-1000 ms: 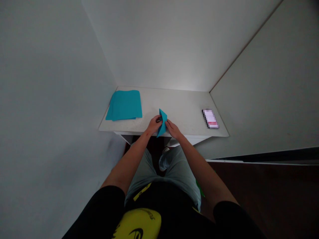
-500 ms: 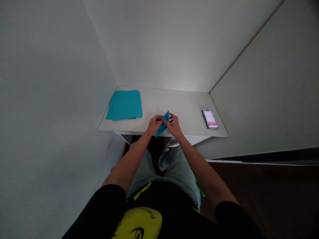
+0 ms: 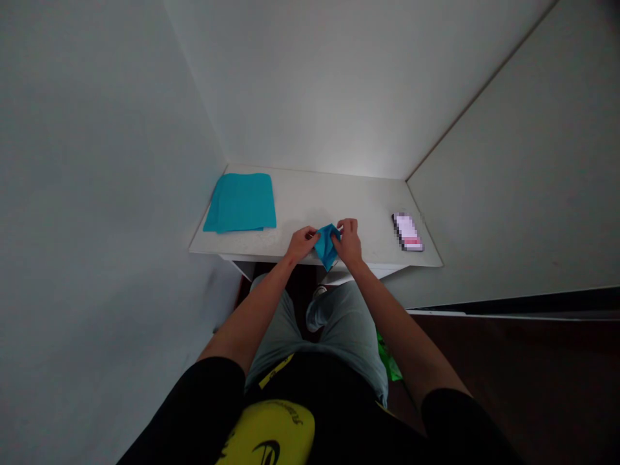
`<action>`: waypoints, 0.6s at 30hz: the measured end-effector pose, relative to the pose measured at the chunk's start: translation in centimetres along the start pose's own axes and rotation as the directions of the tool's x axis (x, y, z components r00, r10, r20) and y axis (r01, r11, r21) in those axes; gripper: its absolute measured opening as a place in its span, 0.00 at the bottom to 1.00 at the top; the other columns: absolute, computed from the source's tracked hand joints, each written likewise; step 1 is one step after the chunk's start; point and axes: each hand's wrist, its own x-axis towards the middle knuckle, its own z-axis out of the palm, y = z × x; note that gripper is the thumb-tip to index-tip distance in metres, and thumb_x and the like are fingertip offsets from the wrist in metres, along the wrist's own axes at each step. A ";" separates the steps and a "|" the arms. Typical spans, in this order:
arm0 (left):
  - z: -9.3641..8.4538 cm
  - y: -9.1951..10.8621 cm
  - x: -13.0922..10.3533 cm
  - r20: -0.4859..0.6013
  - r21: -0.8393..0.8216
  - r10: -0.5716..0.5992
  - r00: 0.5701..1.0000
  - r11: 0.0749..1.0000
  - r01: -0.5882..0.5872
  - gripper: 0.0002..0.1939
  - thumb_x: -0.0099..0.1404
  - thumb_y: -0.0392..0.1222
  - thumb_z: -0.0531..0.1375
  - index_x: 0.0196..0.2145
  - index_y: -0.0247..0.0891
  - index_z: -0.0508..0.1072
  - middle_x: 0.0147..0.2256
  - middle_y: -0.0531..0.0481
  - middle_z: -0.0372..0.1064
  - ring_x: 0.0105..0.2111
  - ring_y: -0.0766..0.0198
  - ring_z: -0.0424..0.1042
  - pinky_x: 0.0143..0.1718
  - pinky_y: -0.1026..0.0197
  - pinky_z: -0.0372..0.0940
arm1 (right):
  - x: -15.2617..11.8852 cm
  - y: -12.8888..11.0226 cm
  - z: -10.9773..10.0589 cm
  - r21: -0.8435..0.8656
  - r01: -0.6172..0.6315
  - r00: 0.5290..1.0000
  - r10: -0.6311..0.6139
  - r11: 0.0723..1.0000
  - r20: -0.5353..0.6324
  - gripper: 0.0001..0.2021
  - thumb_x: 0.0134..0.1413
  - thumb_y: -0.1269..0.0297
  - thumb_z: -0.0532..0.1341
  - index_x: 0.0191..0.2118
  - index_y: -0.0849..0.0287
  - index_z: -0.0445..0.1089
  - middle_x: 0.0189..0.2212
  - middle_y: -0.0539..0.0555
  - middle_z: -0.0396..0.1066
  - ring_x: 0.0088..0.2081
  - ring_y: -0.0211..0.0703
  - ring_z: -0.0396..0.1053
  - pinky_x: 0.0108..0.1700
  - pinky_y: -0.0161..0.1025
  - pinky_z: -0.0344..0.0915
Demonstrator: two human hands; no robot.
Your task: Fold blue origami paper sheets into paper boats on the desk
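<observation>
Folded blue paper [image 3: 326,253]: between the two hands, over the near edge of the table [image 3: 310,194]; it lies at 3 o'clock from the left grip [image 3: 301,243] and at 9 o'clock from the right grip [image 3: 349,242].
Paper's pose: tilted, with a narrow tip pointing to 6 o'clock and a blunter peak to 12; a darker crease or hollow shows beside the right thumb. Whether it touches the tabletop, I cannot tell.
Left hand: grasping the paper by its 9 o'clock corner, thumb toward the near face, the other fingers curled and partly hidden.
Right hand: grasping the paper on its 2 to 3 o'clock side, thumb against the fold, the fingers bent around beyond that edge; which fingertips touch is too small to see.
Blue sheets [image 3: 247,201]: overlapping flat on the table, at 10 o'clock from the folded piece and well apart from it.
Phone [image 3: 407,231]: on the table, just short of 3 o'clock from the paper, well apart from both hands, its screen blurred.
Green item [image 3: 390,361]: at 5 o'clock, low beside the jeans [image 3: 351,326], partly hidden by the right forearm.
</observation>
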 end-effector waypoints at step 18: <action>0.0 -0.4 -0.1 -0.009 -0.007 0.042 0.999 0.999 -0.042 0.12 0.62 0.49 0.73 0.35 0.40 0.79 0.30 0.51 0.78 0.31 0.60 0.76 0.40 0.56 0.74 | 1.9 0.8 -0.1 0.312 -0.223 0.972 0.188 0.923 0.139 0.21 0.61 0.36 0.63 0.34 0.50 0.70 0.31 0.52 0.73 0.37 0.50 0.71 0.47 0.49 0.74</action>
